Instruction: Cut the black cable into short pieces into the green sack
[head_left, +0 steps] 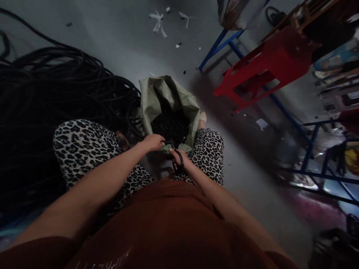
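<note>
The right hand (179, 160), just below the middle of the frame, has its fingers threaded through the dark loop handles of a pair of scissors (176, 154), closed around them; whether the blades stand open or shut is too small and dark to tell. The blades point up and left in the frame, toward the left hand (153, 142), which sits just beside them, curled into a fist around what looks like the end of a black cable (131, 127); the piece between the two hands is too thin and dim to trace with certainty. So the cable end lies to the left of the scissors, its long axis running roughly left to right, crosswise to the blades, and the left hand is the nearer to it. Directly above both hands, an open green woven sack (168, 97) stands between the person's leopard-print knees, with dark cut pieces inside. A large heap of coiled black cable fills the left of the frame.
</note>
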Action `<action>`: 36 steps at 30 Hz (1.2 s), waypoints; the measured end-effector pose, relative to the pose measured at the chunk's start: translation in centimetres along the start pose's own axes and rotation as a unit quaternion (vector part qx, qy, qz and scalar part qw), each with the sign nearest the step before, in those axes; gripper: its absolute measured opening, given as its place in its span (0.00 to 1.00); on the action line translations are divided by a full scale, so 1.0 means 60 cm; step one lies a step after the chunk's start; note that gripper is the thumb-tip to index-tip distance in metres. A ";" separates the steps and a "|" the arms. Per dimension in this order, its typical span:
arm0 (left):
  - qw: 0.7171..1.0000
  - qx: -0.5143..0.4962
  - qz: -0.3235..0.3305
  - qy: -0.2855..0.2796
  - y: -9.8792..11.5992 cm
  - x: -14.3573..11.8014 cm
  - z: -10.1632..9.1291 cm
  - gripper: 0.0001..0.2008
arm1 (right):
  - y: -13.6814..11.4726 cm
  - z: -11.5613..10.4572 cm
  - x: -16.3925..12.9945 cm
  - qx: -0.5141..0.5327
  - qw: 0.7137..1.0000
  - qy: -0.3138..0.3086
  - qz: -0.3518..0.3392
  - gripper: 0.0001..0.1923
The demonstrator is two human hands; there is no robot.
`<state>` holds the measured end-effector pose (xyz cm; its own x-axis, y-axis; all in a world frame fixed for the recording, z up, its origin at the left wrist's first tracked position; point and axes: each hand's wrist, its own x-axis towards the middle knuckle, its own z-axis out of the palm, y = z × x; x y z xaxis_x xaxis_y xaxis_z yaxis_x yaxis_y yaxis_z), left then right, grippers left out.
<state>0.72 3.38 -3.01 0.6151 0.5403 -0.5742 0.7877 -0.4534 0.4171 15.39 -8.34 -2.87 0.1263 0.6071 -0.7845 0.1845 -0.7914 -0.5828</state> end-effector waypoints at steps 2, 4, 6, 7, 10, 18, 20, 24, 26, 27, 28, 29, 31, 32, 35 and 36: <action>1.000 -0.001 0.000 -0.002 0.000 0.001 0.001 0.16 | -0.001 0.000 -0.001 -0.006 1.000 0.002 0.004 0.17; 1.000 0.003 0.000 -0.004 -0.001 0.002 0.003 0.16 | -0.002 0.000 -0.001 -0.015 1.000 0.003 0.003 0.17; 1.000 0.006 -0.003 -0.005 -0.002 0.003 0.005 0.16 | 0.001 0.000 0.001 -0.024 1.000 0.002 -0.005 0.18; 1.000 0.006 -0.005 -0.005 -0.002 0.003 0.005 0.16 | 0.004 0.000 0.002 -0.027 1.000 0.002 -0.011 0.18; 1.000 0.005 -0.008 -0.007 -0.003 0.004 0.006 0.16 | 0.013 -0.001 0.008 -0.039 0.999 0.002 -0.030 0.20; 1.000 0.000 -0.027 0.002 -0.003 0.002 0.003 0.15 | 0.004 -0.005 0.001 -0.016 0.999 0.015 -0.029 0.22; 1.000 0.000 -0.019 0.003 -0.004 0.001 0.002 0.15 | -0.002 -0.006 -0.003 -0.015 0.999 0.019 -0.022 0.21; 1.000 -0.005 -0.019 0.007 -0.004 0.000 -0.002 0.16 | -0.001 -0.006 -0.005 0.012 1.000 0.010 -0.002 0.21; 1.000 -0.004 -0.025 0.014 -0.003 -0.001 -0.005 0.16 | 0.004 -0.006 -0.003 0.036 0.999 0.000 0.004 0.22; 0.999 -0.003 -0.028 0.020 -0.003 -0.001 -0.007 0.16 | 0.007 -0.006 -0.002 0.046 0.999 -0.007 0.005 0.23; 0.999 -0.001 -0.030 0.026 -0.003 -0.001 -0.008 0.16 | 0.010 -0.005 0.000 0.054 0.998 -0.016 0.007 0.24; 0.999 0.000 -0.031 0.034 -0.003 0.000 -0.009 0.16 | 0.012 -0.005 0.002 0.059 0.998 -0.027 0.009 0.25; 0.998 -0.001 -0.031 0.046 -0.004 0.001 -0.009 0.17 | 0.015 -0.004 0.005 0.063 0.997 -0.049 0.012 0.25; 0.998 -0.003 -0.028 0.049 -0.004 0.002 -0.008 0.17 | 0.016 -0.004 0.006 0.063 0.996 -0.057 0.013 0.26; 0.998 -0.008 -0.016 0.052 -0.005 0.004 -0.005 0.17 | 0.015 -0.003 0.006 0.064 0.996 -0.068 0.010 0.25; 0.999 -0.009 -0.012 0.051 -0.005 0.004 -0.003 0.17 | 0.013 -0.003 0.005 0.067 0.995 -0.068 0.009 0.25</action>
<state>0.64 3.79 -3.13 0.5955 0.6206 -0.5102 0.8024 -0.4276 0.4163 15.76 -8.77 -3.54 -0.0070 0.5854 -0.8107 0.0515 -0.8094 -0.5849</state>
